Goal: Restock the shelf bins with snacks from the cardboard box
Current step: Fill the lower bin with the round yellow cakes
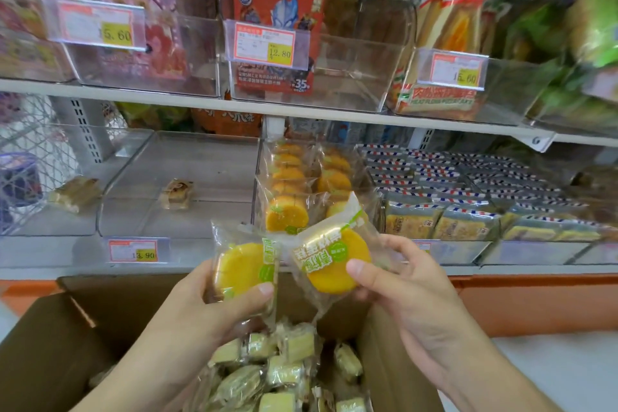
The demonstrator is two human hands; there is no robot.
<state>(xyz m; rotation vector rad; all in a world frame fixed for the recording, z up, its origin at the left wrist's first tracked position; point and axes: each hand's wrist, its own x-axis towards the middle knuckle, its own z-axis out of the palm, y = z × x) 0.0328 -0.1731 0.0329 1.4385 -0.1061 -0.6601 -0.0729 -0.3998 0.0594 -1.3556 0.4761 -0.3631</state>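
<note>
Above the cardboard box (50,338), the left hand (214,308) and right hand (411,291) are each pinching 1 light, soft, crinkly cake packet (244,264); gripping wrapper edges seems safest, avoiding crushing.

Lower shelf (234,273): clear bins (180,211) w/ snacks, prob. cakes.

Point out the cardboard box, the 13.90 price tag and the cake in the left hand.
Cardboard box (60,338), head view, inner left wall.
13.90 price tag (133,250), head view, label middle.
Cake (239,266), head view, yellow top.
</note>
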